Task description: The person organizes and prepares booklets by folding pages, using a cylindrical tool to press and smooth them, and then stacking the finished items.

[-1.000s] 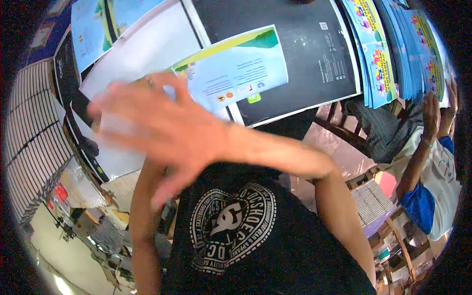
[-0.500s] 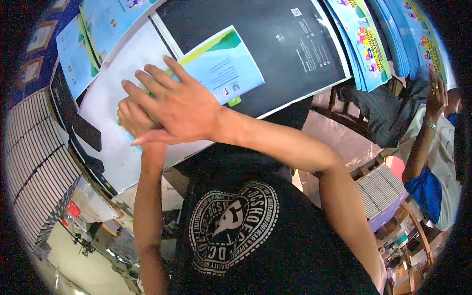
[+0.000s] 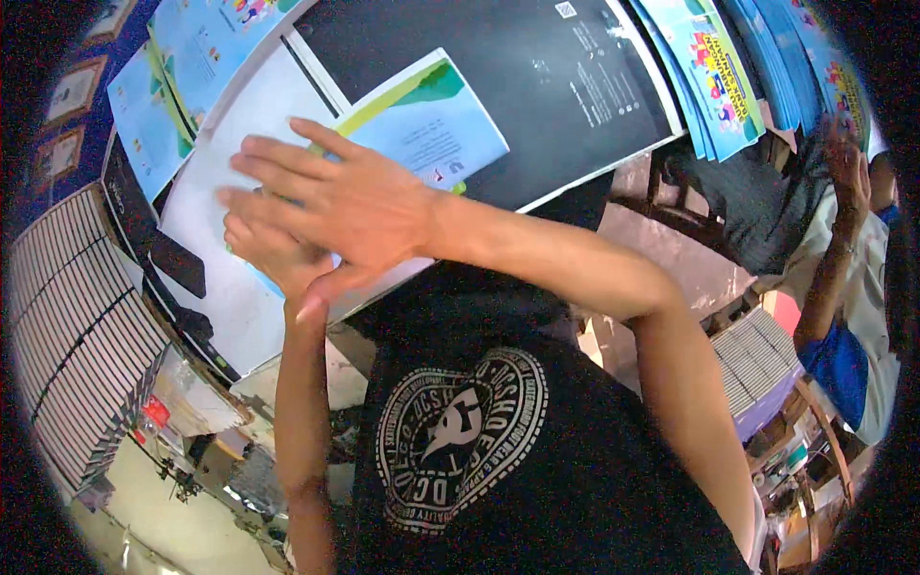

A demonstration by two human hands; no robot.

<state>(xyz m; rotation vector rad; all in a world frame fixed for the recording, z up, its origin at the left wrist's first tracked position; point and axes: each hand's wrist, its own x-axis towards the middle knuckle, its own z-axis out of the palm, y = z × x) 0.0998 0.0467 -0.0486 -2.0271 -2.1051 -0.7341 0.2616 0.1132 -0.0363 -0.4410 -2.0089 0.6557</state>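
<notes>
My right hand (image 3: 350, 206) lies across the back of my left hand (image 3: 266, 251), fingers stretched toward the left and slightly smeared. The right palm rests on the left hand, holding nothing. Most of the left fingers are hidden beneath it, so their closure cannot be told. Under and beside both hands is a light blue booklet (image 3: 436, 134) with green and yellow edging. Its upper right part shows; a small blue edge peeks out below the left hand. The booklet lies partly on a white surface (image 3: 240, 316) and partly on a black printed panel (image 3: 537, 96).
Blue sheets (image 3: 216, 48) lie at the upper left, and stacked blue booklets (image 3: 709, 81) at the upper right. A dark phone-like rectangle (image 3: 177, 264) is by the left edge. Bundled paper stacks (image 3: 81, 326) stand at left. Another person's hand (image 3: 848, 172) is at far right.
My right hand has slid slightly left and down over my left hand, its thumb now lower near the left wrist. The view has shifted a little; the booklet looks almost unmoved.
</notes>
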